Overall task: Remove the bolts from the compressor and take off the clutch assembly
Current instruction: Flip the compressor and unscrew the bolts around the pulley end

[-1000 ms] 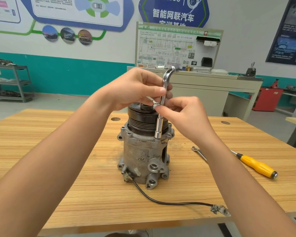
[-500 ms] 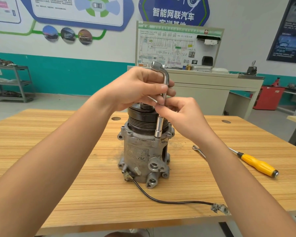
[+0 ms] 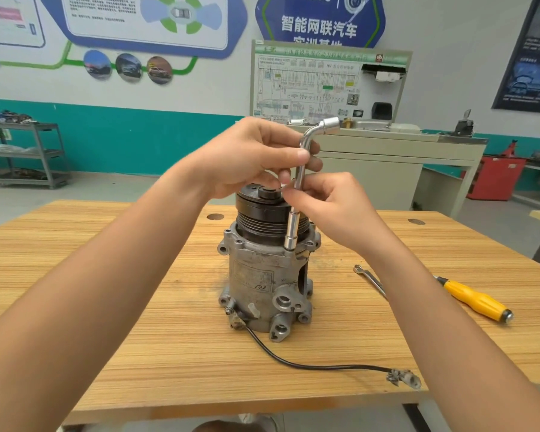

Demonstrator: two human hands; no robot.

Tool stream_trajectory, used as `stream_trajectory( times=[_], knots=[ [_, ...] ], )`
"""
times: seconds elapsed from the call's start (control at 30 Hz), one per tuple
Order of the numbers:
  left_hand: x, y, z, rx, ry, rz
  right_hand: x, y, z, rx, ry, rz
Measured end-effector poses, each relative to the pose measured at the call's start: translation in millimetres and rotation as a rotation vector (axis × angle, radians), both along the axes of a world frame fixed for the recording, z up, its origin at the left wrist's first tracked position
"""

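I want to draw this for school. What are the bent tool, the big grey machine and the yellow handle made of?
The bent tool looks like polished steel: it is bright silver and shines like a mirror. The grey machine seems to be cast metal, perhaps aluminium: it is dull, rough and stained. The yellow handle is probably plastic: it is smooth, evenly coloured and slightly shiny.

Pretty clearly an auto training workshop, more classroom than real garage. I'm at a wooden workbench with a compressor stood on it, a socket wrench set on that, and a yellow screwdriver lying nearby. Behind it a big wiring-diagram board stands on a cabinet. The wall has car graphics and a blue sign in Chinese about connected cars, and a metal rack of parts stands off to the side.
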State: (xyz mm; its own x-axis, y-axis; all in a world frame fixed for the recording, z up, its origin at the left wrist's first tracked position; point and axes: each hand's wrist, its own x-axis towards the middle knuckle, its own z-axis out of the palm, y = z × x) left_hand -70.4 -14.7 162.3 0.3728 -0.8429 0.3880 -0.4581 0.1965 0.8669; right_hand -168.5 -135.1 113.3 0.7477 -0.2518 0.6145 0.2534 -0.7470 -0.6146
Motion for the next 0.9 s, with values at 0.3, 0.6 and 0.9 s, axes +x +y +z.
stream_trajectory(
  times=[0.3,0.6,0.9],
  knots=[
    [-2.6,-16.2,-6.4,-0.006,0.122,-0.016,-1.8,9.1,-1.3,-0.087,-0.104,-0.201],
    [2.3,-10.8,-13.8,-0.133,0.160,-0.054,-2.5,13.0,-7.3,-0.318,-0.181,-0.377],
    [-6.1,-9.7,-4.4,-0.152,0.060,-0.157,-7.2,12.9,8.5,-0.148,0.038,-0.091]
  ],
)
